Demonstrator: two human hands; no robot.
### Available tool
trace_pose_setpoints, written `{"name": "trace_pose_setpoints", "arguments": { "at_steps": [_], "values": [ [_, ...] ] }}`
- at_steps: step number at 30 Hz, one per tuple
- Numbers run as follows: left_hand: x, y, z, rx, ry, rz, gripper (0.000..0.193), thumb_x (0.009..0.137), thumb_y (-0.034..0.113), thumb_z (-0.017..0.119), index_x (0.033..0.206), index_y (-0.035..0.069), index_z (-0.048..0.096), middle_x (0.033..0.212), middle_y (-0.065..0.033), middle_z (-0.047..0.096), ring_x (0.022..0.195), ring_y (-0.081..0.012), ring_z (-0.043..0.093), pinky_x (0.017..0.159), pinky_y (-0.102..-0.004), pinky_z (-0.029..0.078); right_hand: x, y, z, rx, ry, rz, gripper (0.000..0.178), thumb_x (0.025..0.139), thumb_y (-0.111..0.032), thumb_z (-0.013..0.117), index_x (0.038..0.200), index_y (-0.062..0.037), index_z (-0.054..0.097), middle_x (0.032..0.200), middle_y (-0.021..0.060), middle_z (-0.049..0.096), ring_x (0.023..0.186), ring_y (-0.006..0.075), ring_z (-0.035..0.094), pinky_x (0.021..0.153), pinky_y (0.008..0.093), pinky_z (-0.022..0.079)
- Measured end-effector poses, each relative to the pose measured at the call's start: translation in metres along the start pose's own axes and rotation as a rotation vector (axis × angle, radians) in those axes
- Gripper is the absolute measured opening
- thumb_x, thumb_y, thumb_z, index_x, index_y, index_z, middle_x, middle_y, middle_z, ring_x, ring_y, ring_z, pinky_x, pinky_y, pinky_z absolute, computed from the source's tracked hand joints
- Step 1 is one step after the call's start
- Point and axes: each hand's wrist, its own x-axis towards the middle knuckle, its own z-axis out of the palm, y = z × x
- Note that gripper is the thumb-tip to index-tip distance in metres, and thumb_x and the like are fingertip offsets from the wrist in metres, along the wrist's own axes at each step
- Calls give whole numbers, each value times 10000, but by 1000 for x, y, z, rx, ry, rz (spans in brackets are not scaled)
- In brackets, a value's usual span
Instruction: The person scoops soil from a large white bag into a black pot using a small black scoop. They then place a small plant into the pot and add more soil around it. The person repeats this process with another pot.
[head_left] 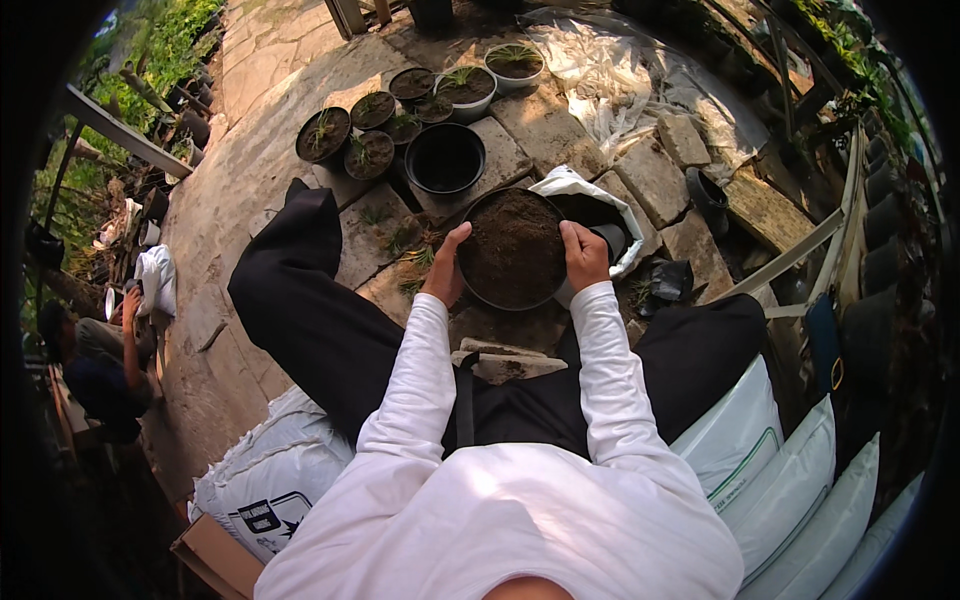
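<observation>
Holding firm near the middle of the scene: a round dark pot (514,306), with brown soil (515,240) spread across its mouth. Its left side is gripped by the left hand (446,266), its right side by the right hand (587,256), both thumbs laid at the rim. Just to the right, an open white sack (565,182) is placed. Farther off and slightly left, a black pot (446,187) is set out, with grassy plants (368,154) clustered in pots beyond.

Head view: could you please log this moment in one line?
black pot: held, soil inside; left hand: left side; right hand: right side; open white bag: beside pot
</observation>
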Motion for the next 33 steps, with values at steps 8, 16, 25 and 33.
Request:
{"name": "trace_pose_setpoints", "arguments": {
  "at_steps": [8, 16, 25, 33],
  "values": [
    [-14, -11, 24, -314, 93, 100, 547, 918, 496, 561, 1287, 96, 610, 1247, -108, 661, 1134, -278, 628, 996, -393, 487, 11, -17, -6, 517, 24, 294, 823, 1035, -687, 310, 1407, 4, 558, 1367, 134, 602, 1270, 227, 546, 1051, 334, 415],
    [-11, -27, 26, -370, 61, 126, 582, 865, 502, 631, 1283, 99, 591, 1261, -100, 628, 1145, -289, 599, 986, -419, 475, 3, -20, 24, 804, -105, 316, 966, 1000, -738, 225, 1469, 79, 437, 1473, 204, 522, 1389, 288, 470, 1209, 395, 294],
    [-12, -25, 30, -477, 30, 113, 571, 880, 507, 609, 1287, 108, 592, 1237, -93, 637, 1120, -288, 610, 978, -437, 486, 11, -29, 21, 579, -83, 173, 953, 999, -748, 189, 1484, 27, 460, 1473, 167, 534, 1397, 299, 459, 1195, 396, 281],
    [-14, -28, 24, -468, 36, 103, 608, 869, 526, 601, 1318, 115, 582, 1293, -114, 616, 1180, -324, 590, 996, -481, 477, 24, -26, 18, 648, -96, 127, 985, 995, -753, 161, 1467, 57, 463, 1445, 190, 559, 1388, 291, 481, 1183, 378, 317]
  ]
}}
